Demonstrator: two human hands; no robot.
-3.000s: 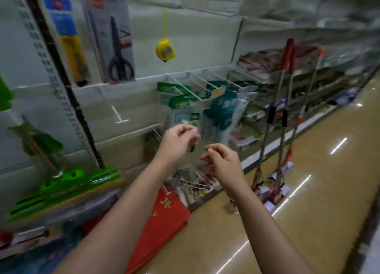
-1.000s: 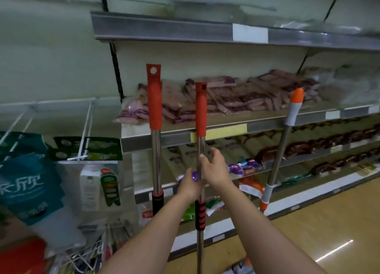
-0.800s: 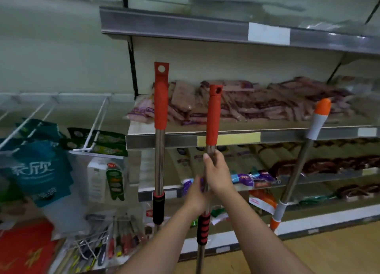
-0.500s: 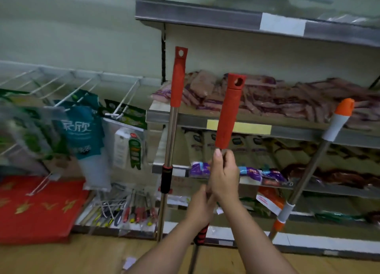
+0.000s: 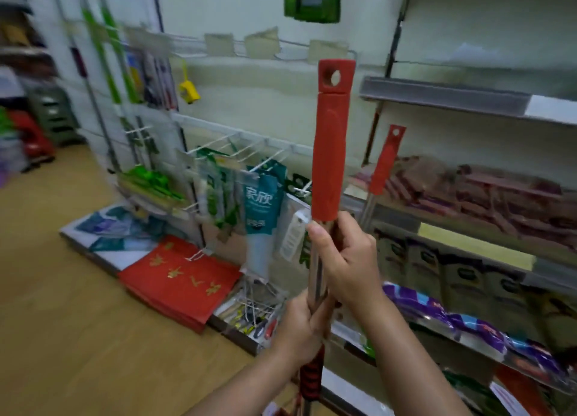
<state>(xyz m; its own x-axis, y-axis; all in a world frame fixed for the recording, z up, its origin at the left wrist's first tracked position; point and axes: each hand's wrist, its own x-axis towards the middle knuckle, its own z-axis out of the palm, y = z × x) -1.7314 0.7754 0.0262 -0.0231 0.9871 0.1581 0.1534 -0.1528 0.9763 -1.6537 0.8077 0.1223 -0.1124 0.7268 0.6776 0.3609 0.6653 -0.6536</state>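
Observation:
A mop pole (image 5: 330, 153) with a red plastic handle and a metal shaft stands upright close in front of me, its top end with a hanging hole near the middle of the view. My right hand (image 5: 343, 259) grips the metal shaft just under the red handle. Lower down, my left hand (image 5: 299, 328) grips the same shaft above a red and black collar. The pole's bottom end is out of view.
A second red-handled pole (image 5: 385, 162) leans on the store shelf (image 5: 468, 237) to the right, which holds packaged goods. Hooks with hanging packets (image 5: 259, 203) are at centre left. Red paper bags (image 5: 181, 281) and a tray of small tools (image 5: 249, 315) lie by the wooden floor.
I have pulled the pole away from the shelf and closer to me. My view has swung left and the third, orange-tipped pole has left the view. Both hands keep their grip.

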